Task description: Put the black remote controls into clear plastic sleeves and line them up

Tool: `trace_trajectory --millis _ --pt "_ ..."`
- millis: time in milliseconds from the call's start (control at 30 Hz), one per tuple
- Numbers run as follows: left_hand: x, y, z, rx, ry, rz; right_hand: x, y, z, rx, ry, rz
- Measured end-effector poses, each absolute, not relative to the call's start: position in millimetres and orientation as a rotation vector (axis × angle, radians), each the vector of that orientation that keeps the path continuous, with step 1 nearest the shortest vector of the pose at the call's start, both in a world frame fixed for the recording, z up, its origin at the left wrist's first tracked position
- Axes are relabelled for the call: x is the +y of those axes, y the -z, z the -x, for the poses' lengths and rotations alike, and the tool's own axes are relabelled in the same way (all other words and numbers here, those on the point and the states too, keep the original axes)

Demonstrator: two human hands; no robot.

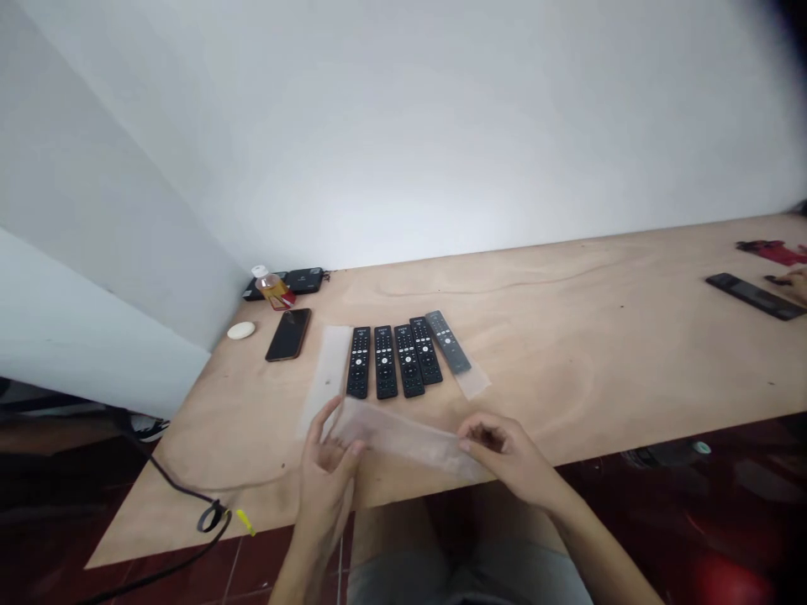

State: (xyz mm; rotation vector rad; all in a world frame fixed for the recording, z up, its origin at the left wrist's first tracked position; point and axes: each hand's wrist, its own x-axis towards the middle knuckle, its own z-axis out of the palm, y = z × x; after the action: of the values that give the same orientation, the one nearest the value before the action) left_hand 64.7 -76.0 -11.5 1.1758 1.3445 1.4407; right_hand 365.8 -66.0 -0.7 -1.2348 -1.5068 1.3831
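Note:
Both my hands hold a long clear plastic sleeve (407, 439) level over the near edge of the wooden table (567, 336). My left hand (328, 470) grips its left end with fingers curled. My right hand (504, 454) pinches its right end. Just beyond the sleeve lie several black remote controls (397, 360) side by side; the rightmost remote (449, 342) sits in a clear sleeve. Another empty clear sleeve (328, 374) lies flat to the left of the row.
A black phone (288, 334), a white round object (240, 330), a small bottle with amber liquid (272, 288) and a black box (305, 279) sit at the table's far left. A cable (170, 483) hangs off the left corner. At far right lie another remote (755, 296) and someone else's hand (795, 284).

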Motion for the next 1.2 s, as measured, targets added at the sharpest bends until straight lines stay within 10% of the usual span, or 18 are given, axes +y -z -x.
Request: trace_trajectory --millis 633,1033,1200 --pt "32.1 -13.2 24.0 1.929 -1.165 -1.663 4.1 23.6 -364.5 -1.991 -0.285 1.467" --pt "-19.8 -33.2 -22.2 1.727 -1.348 -2.211 -70.8 9.9 -450.5 -1.774 -0.926 1.186" --pt "-51.2 -28.5 -75.1 1.164 -0.695 -2.444 -74.7 -8.3 -403.0 -1.926 -1.076 1.030"
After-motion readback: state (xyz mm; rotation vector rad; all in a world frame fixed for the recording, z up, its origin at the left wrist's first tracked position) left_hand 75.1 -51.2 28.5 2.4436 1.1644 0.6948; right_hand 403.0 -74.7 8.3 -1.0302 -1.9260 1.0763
